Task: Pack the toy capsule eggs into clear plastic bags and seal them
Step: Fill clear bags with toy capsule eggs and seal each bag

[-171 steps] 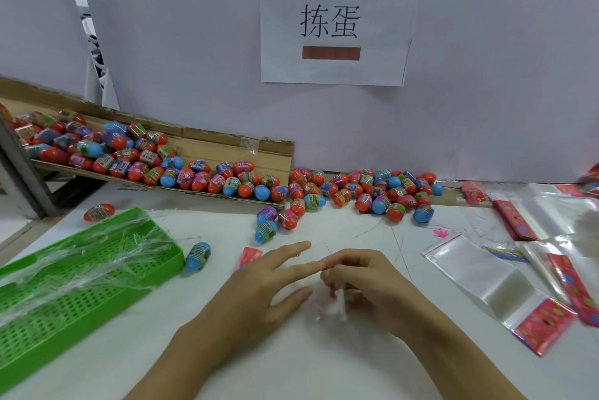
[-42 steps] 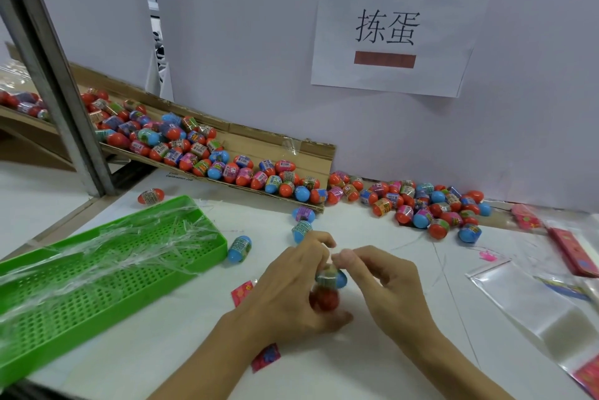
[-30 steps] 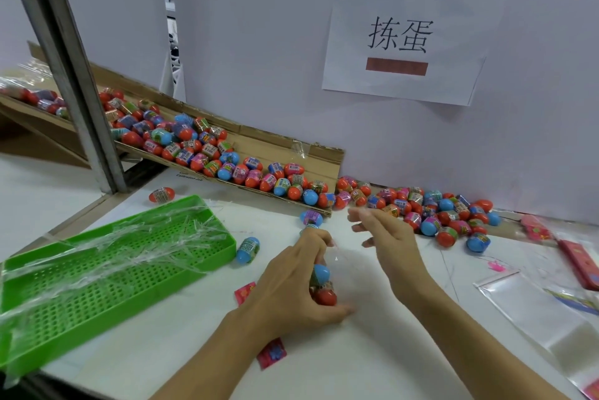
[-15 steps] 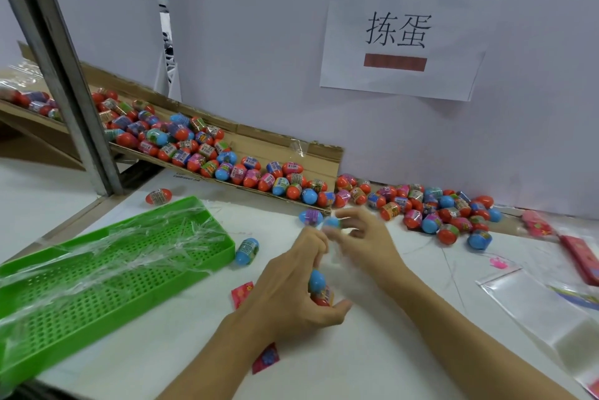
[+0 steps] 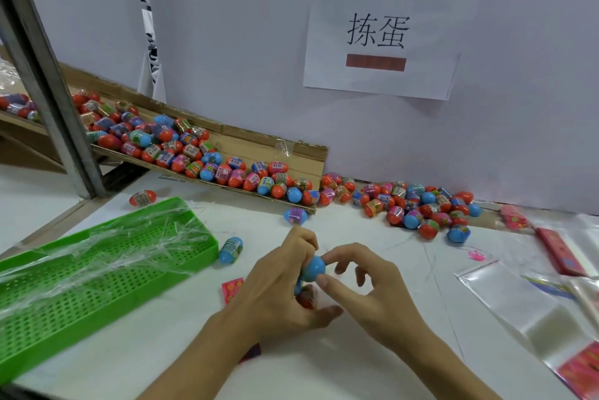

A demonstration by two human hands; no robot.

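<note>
Right hand (image 5: 366, 289) pinches a blue egg (image 5: 312, 268) between thumb and forefinger; left hand (image 5: 278, 286) grips a bag holding a red egg (image 5: 306, 297), above the worktop (image 5: 356, 367).

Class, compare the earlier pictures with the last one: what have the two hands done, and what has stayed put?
The right hand reached out to the loose eggs, took a blue egg and brought it back to the left hand. The left hand kept gripping the bagged eggs. The green tray stayed put.
</note>
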